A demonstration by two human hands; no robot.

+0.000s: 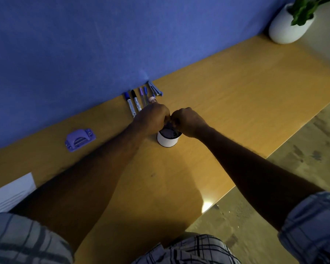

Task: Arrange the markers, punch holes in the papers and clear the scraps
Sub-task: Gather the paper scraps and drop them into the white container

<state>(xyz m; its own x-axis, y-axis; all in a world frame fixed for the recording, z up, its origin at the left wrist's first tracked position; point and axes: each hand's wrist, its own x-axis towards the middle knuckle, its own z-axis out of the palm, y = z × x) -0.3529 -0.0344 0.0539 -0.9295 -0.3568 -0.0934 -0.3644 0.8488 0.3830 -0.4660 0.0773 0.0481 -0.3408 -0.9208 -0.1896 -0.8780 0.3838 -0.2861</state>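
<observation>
Both my hands meet just above a white cup [167, 141] with a dark inside, standing mid-desk. My left hand [152, 117] is closed in a fist, and a pink-tipped marker [152, 100] sticks out beyond its knuckles. My right hand [188, 121] is also closed, its fingertips against the left hand over the cup's rim. Something dark shows between them; what it is stays hidden. Several markers lie side by side against the blue wall: a blue-capped one [129, 104], a black-capped one [135, 101], then thinner purple and blue ones [143, 94].
A purple hole punch [80, 139] lies to the left on the wooden desk [236, 96]. A white paper stack [10, 193] sits at the near left edge. A grey stapler-like item [155, 89] lies past the markers. A white plant pot [288, 25] stands far right.
</observation>
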